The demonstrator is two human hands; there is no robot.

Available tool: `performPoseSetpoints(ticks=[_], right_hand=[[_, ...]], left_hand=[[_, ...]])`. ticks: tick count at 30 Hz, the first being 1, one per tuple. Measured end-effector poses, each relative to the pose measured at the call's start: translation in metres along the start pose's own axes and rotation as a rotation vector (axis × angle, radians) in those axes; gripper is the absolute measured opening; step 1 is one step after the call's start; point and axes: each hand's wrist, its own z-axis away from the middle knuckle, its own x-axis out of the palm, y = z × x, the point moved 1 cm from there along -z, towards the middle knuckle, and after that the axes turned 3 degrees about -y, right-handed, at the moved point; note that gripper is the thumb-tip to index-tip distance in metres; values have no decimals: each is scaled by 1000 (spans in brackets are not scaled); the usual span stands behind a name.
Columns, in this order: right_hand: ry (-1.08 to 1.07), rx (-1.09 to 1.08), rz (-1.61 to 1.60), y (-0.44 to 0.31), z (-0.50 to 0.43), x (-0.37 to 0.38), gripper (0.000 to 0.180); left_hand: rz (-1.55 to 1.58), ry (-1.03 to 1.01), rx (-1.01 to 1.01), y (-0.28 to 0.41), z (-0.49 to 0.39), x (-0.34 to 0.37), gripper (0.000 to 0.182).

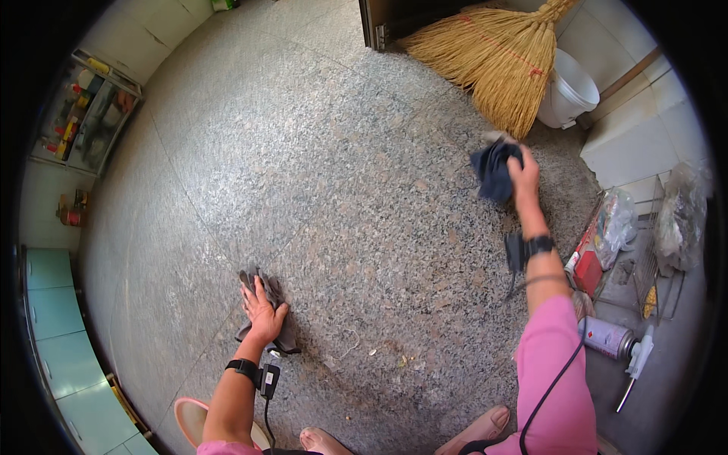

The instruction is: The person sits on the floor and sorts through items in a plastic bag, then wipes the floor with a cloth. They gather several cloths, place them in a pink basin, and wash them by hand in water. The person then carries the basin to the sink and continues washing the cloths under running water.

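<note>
My left hand (265, 316) lies flat with fingers apart on a crumpled grey cloth (287, 335), which rests on the speckled stone floor (364, 227). Most of that cloth's middle is covered by the hand. Farther out to the right, my right hand (525, 173) grips a bunched dark blue cloth (493, 170). A pale, blurred bit shows at its far edge, close to the broom bristles. Between my hands and feet lie a thin white string (354, 345) and small scraps (404, 360).
A straw broom (506, 62) leans by a white bucket (571, 91) at the upper right. Along the right stand a wire rack (642, 250) with plastic bags (617, 222) and a gas torch canister (608, 339). A pink-rimmed basin (190, 418) sits by my left forearm; green cabinets (68, 364) line the left.
</note>
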Motion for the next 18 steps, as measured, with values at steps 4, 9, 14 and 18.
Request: performPoseSetpoints(ticks=[4, 9, 14, 18], right_hand=[[-33, 641, 611, 37, -56, 32, 59], [-212, 162, 774, 0, -10, 89, 47], [-420, -319, 527, -69, 102, 110, 47], [-632, -190, -81, -94, 137, 105, 43]], left_hand=[[-1, -7, -22, 1, 0, 0, 110], [-13, -11, -54, 4, -1, 1, 111], [-41, -27, -81, 7, -2, 0, 112], [-37, -4, -65, 8, -3, 1, 112]])
